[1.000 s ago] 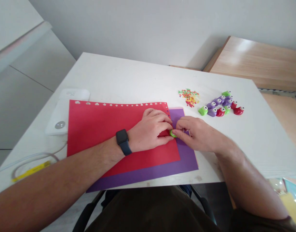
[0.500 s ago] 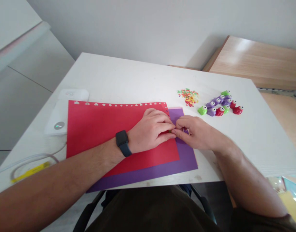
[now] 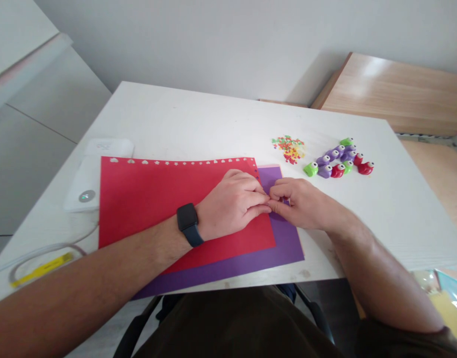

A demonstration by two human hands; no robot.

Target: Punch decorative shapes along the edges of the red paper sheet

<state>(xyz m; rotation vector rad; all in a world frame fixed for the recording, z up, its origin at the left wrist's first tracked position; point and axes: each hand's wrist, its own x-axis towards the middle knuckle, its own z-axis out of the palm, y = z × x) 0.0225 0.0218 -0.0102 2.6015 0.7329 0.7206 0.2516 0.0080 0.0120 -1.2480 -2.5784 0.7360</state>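
A red sheet of paper (image 3: 139,199) lies over a purple sheet (image 3: 288,243). Along its far edge runs a row of small punched shapes, and a few more holes show down its right edge. My left hand (image 3: 238,201) rests on the red sheet, fingers pressed together at that right edge. Thumb and fingers of my right hand (image 3: 301,201) are pinched against the left fingertips, over the purple sheet. Whatever sits between the fingertips is hidden. Beyond my right hand stand several small craft punches (image 3: 337,171) in green, purple and red.
A pile of tiny coloured paper cut-outs (image 3: 290,149) lies left of the punches on the white table (image 3: 198,124). At the left are a white device (image 3: 79,184), a cable and a yellow object (image 3: 42,268). A wooden board (image 3: 392,92) leans at the back right.
The view has shifted slightly. Both hands stay together at the red sheet's right edge; a small greenish bit that showed between the fingers is now covered.
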